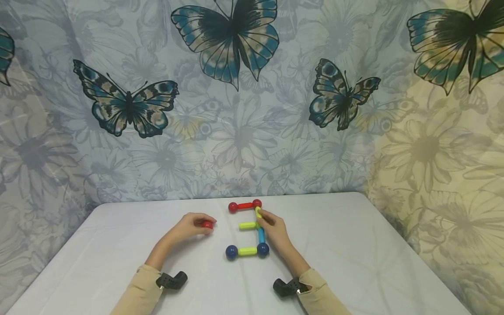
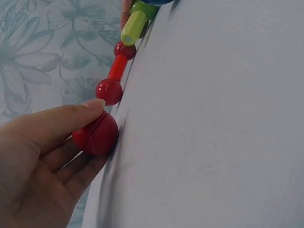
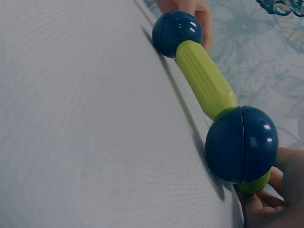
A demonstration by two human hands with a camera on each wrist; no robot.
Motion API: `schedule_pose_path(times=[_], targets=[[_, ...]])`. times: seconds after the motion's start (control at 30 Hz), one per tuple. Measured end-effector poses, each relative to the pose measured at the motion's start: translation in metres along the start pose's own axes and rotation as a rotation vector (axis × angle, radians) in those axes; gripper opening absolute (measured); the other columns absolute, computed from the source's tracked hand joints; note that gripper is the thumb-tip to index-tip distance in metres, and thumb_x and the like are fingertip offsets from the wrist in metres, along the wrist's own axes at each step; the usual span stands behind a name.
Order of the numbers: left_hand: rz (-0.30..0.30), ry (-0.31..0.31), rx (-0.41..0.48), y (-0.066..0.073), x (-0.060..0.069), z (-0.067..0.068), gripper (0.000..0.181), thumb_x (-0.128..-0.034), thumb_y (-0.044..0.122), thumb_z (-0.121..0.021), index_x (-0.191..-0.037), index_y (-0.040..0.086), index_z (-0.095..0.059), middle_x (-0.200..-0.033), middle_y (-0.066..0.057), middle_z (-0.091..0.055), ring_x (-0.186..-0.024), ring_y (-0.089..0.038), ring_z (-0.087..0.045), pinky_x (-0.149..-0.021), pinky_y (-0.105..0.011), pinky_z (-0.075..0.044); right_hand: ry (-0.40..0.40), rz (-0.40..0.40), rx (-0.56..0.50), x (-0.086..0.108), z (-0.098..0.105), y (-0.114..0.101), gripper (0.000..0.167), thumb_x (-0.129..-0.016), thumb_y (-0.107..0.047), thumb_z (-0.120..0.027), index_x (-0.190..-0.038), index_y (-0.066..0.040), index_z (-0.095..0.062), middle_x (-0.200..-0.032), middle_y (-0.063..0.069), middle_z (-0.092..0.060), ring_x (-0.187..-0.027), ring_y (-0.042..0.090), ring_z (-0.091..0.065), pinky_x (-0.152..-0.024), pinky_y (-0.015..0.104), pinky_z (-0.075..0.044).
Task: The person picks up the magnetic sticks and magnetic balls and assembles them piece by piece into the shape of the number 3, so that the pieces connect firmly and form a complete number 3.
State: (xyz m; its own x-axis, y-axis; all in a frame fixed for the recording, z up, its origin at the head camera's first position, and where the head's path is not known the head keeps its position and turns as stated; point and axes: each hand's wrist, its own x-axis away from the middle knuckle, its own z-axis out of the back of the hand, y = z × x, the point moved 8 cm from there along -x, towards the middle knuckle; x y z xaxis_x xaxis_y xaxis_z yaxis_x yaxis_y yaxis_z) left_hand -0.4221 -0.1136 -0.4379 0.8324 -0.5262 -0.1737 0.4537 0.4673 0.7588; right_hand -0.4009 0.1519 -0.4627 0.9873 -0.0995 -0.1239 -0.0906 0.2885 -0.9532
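Observation:
My left hand (image 1: pixel 191 226) holds a red ball (image 2: pixel 97 135) between thumb and fingers, low at the white tabletop, left of a figure of balls and rods. At the figure's right side, my right hand (image 1: pixel 277 227) pinches the upright yellow-green rod (image 1: pixel 257 210), partly covering it. A red ball (image 1: pixel 257 203) tops that rod, and a red rod (image 1: pixel 245 205) runs left to another red ball (image 1: pixel 233 207). Mid-figure, a yellow-green rod (image 1: pixel 247 225) points left from a green ball (image 3: pixel 254 185), largely hidden by my fingers. Below is a blue rod (image 1: pixel 261 235).
A dark blue ball (image 1: pixel 263 249) sits at the figure's lower right corner. From it a yellow-green rod (image 1: pixel 247 251) leads left to another dark blue ball (image 1: pixel 232 252). The white-covered table (image 1: pixel 354 253) backs onto a butterfly-patterned cloth (image 1: pixel 244 153). Each wrist bears a black device.

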Motion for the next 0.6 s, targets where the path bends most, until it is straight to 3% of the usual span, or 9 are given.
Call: schedule_pose_path(times=[0.2,0.6], targets=[[0.008,0.013,-0.01,0.003,-0.003,-0.003,0.031,-0.0844,0.014,-0.074,-0.114,0.004,-0.07,-0.113,-0.015,-0.072,-0.109,-0.031,-0.066,-0.097,-0.036,-0.054,-0.002,0.0,-0.006,0.0,0.0,0.0,0.037,-0.095,-0.021,-0.063,-0.131,-0.01,-0.061,-0.141,0.008,-0.058,-0.135,0.028,-0.05,-0.109,0.039,-0.044],[-0.006,0.035,-0.004,0.01,-0.01,-0.012,0.028,-0.0836,0.011,-0.075,-0.111,0.006,-0.072,-0.112,-0.013,-0.072,-0.105,-0.027,-0.067,-0.093,-0.033,-0.055,-0.003,0.004,-0.006,-0.002,0.0,0.003,0.038,-0.095,-0.023,-0.064,-0.131,-0.011,-0.061,-0.141,0.008,-0.057,-0.135,0.028,-0.05,-0.109,0.039,-0.044]])
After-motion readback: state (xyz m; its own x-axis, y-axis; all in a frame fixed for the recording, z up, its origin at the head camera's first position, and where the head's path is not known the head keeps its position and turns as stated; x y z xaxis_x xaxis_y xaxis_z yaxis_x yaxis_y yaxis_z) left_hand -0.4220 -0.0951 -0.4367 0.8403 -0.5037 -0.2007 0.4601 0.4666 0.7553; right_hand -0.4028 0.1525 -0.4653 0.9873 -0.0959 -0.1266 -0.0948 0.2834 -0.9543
